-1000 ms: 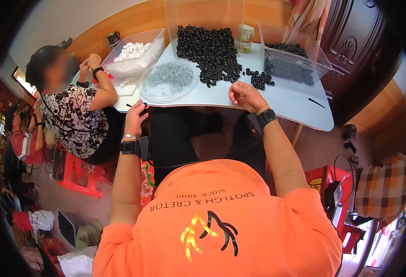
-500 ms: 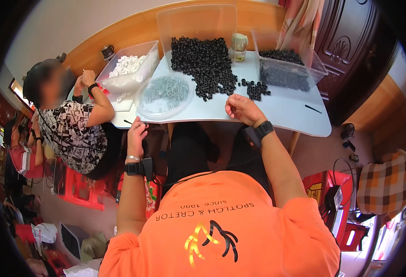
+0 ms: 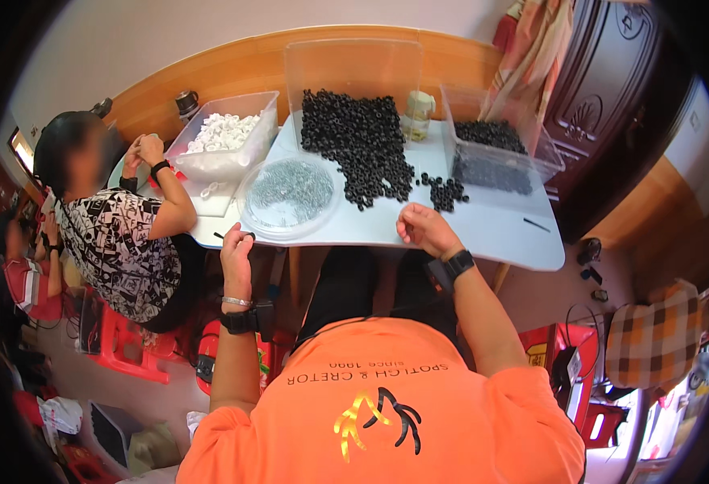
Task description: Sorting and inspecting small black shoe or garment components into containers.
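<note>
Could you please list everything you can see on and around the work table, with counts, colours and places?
Table: one, white, centre.
Black rings: a large heap, black, table middle; a small cluster to its right.
Round lid of small metal parts: one, clear with grey contents, table front left.
Tub of white parts: one, clear, table left.
Tub of dark parts: one, clear, table right.
Empty tub: one, clear, behind the heap.
Bottle: one, pale, table back.
Co-worker: one, patterned top, seated left.
Checked cushion: one, brown, floor right.
Left hand: at table edge by the lid, pinching something small and dark.
Right hand: near the small cluster; grip unclear.
</note>
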### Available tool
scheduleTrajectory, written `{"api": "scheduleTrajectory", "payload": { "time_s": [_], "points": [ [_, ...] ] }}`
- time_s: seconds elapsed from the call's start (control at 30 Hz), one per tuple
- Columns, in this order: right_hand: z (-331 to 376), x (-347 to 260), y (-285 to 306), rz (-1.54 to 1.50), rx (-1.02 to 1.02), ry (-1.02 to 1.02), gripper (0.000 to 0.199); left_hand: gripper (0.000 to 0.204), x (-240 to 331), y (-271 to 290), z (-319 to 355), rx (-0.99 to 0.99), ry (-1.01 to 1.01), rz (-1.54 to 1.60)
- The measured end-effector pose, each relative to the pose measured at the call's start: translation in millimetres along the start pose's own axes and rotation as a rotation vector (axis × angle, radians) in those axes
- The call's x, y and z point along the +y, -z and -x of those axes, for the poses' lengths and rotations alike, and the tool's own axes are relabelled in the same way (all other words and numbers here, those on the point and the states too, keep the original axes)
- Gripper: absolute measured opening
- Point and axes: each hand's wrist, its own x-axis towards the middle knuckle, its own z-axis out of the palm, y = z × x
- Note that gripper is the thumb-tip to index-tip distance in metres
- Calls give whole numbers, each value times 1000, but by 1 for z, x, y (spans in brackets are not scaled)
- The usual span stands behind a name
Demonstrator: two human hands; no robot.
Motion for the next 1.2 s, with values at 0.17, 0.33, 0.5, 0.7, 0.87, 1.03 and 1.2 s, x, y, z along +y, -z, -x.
{"api": "scheduleTrajectory", "payload": {
  "time_s": [0.17,0.33,0.5,0.7,0.87,1.03,1.2],
  "points": [
    [7,-2,-4,24,33,-64,13,15,-7,-5,-13,66,-24,-26],
    [4,-5,-16,113,92,-98,14,16,-16,-11,-21,87,-1,-64],
    [-10,-18,-37,408,158,-249,20,16,-4,-20,-18,110,18,-26],
    [-46,-20,-53,1075,251,193,18,20,34,-10,-8,73,45,123],
    [-72,-16,-64,1438,270,276,17,19,66,-14,3,-120,147,194],
    [-81,-3,-65,1559,268,349,18,22,71,-27,9,-339,159,214],
    [-77,-5,-60,1512,325,282,18,21,65,-40,15,-428,267,226]
  ]
}}
